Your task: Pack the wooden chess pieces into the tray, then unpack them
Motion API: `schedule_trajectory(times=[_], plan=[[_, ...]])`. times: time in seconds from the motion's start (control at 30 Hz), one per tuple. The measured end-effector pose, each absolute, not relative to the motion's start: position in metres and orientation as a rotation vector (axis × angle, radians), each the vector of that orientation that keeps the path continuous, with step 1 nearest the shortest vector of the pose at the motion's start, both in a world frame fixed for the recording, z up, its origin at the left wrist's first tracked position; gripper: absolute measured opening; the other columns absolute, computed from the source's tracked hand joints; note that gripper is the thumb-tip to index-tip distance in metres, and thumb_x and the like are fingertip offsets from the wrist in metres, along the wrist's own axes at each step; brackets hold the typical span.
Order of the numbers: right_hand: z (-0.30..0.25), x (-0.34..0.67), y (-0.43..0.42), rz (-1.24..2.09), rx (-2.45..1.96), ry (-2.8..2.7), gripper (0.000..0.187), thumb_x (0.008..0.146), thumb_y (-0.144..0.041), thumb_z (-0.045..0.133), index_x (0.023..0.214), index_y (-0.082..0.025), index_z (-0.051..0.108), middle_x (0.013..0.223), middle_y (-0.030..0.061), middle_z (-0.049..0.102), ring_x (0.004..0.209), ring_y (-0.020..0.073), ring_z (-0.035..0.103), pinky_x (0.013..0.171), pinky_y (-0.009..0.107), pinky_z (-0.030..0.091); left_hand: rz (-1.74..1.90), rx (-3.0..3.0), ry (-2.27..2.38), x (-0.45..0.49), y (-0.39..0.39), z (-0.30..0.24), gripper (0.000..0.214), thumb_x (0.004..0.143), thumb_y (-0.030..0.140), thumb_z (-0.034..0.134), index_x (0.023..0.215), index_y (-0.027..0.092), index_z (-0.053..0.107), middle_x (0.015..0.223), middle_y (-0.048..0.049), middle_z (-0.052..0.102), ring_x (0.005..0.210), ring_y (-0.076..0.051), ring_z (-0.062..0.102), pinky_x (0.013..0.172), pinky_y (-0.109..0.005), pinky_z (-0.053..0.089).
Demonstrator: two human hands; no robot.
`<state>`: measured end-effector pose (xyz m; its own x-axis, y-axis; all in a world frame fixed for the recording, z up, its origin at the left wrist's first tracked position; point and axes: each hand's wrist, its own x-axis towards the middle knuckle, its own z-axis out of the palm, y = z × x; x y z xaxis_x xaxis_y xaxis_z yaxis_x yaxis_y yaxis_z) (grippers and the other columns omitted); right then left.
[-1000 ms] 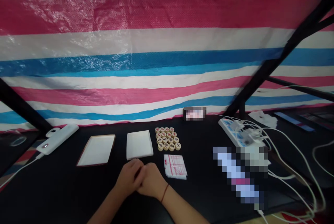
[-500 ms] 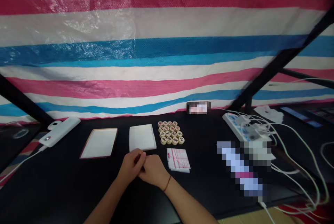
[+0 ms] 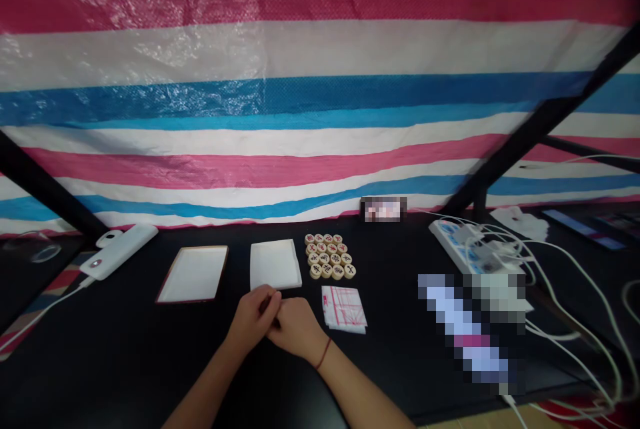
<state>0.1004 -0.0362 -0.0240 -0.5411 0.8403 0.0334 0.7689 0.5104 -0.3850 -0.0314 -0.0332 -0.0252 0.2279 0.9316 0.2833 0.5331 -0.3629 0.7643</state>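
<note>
- nothing here reads clearly
- wooden xiangqi pieces (image 3: pixel 328 257), middle of the frame: red and dark characters, too small to make out
- blurred patch (image 3: pixel 383 209), just above them: unreadable

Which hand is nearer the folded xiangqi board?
Right. The right hand lies just left of the folded xiangqi board, not touching it; the left hand is further left, against the right hand.

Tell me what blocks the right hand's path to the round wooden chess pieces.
Nothing visible does. From the right hand, the way to the round wooden chess pieces crosses bare black tabletop, through the gap between the white pad and the folded red-lined sheet. Neither lies across it.
</note>
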Motion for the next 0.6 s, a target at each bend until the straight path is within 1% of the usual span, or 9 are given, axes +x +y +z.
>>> schedule_trajectory(times=[0.27,0.4,0.47,0.53,0.6], plan=[[-0.025,0.1,-0.036,0.482,-1.376,-2.507,0.018,0.081,-0.028,0.058,0.082,-0.017,0.072,0.08,0.0064,0.075,0.07,0.0197,0.069,0.056,0.026,0.034,1.033,2.028,1.361,-0.031,-0.033,-0.025,0.033,0.091,0.032,0.044,0.061,0.019,0.049,0.056,0.0035,0.048,0.052,-0.01,0.048,0.053,-0.021,0.037],[-0.026,0.101,-0.036,0.489,-1.325,-2.443,0.014,0.082,-0.026,0.059,0.078,-0.018,0.07,0.078,0.0046,0.074,0.065,0.0165,0.066,0.055,0.025,0.033,1.091,2.113,1.337,-0.034,-0.033,-0.028,0.029,0.091,0.029,0.046,0.065,0.019,0.052,0.057,0.0035,0.05,0.052,-0.01,0.049,0.053,-0.021,0.037],[-0.026,0.103,-0.038,0.514,-1.261,-2.388,0.013,0.082,-0.023,0.059,0.072,-0.018,0.067,0.073,0.0017,0.072,0.062,0.0134,0.063,0.055,0.023,0.032,1.161,2.147,1.335,-0.037,-0.034,-0.028,0.028,0.092,0.028,0.046,0.067,0.019,0.054,0.058,0.0034,0.051,0.053,-0.01,0.049,0.053,-0.021,0.038],[-0.026,0.107,-0.043,0.515,-1.205,-2.318,0.018,0.082,-0.02,0.058,0.065,-0.018,0.061,0.065,-0.0012,0.067,0.058,0.0105,0.058,0.054,0.022,0.031,1.246,2.16,1.378,-0.04,-0.033,-0.026,0.027,0.092,0.028,0.046,0.067,0.019,0.054,0.059,0.0032,0.05,0.053,-0.011,0.048,0.053,-0.021,0.038],[-0.024,0.114,-0.05,0.45,-1.18,-2.236,0.024,0.084,-0.019,0.056,0.06,-0.018,0.054,0.058,-0.0024,0.06,0.055,0.01,0.053,0.055,0.022,0.032,1.315,2.165,1.455,-0.044,-0.031,-0.025,0.028,0.092,0.028,0.046,0.067,0.02,0.054,0.06,0.0023,0.05,0.056,-0.012,0.049,0.055,-0.023,0.04]])
